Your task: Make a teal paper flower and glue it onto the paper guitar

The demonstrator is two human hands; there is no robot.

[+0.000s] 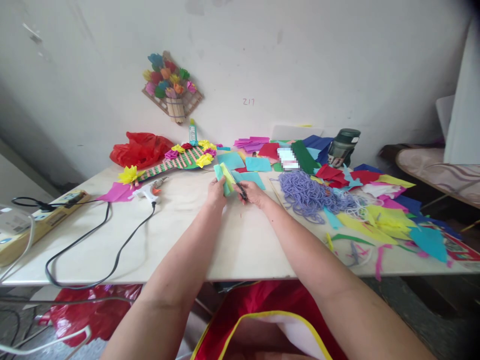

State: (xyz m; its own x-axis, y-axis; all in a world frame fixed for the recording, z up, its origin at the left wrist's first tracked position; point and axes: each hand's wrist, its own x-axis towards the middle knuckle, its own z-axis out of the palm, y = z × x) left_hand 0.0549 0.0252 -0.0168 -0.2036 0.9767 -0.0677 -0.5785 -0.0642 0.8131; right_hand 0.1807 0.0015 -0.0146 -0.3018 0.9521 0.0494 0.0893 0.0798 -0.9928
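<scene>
Over the middle of the white table, my left hand (216,191) is closed on folded crepe paper (220,172), turquoise with a yellow-green strip beside it. My right hand (252,194) grips black-handled scissors (243,192), whose blades reach toward the paper's right side. Whether the blades touch the paper is too small to tell. Just beyond my hands lie flat turquoise paper pieces (258,164). Behind and to the left rests a green guitar-shaped craft (180,161) with pinkish strips and yellow, pink and red paper flowers.
A white glue gun (149,192) with a black cord lies left, near a yellow power strip (48,222). At right are a heap of purple yarn (305,194), coloured paper scraps (390,222) and a dark bottle (343,146). A red plastic bag (140,149) sits at the back left.
</scene>
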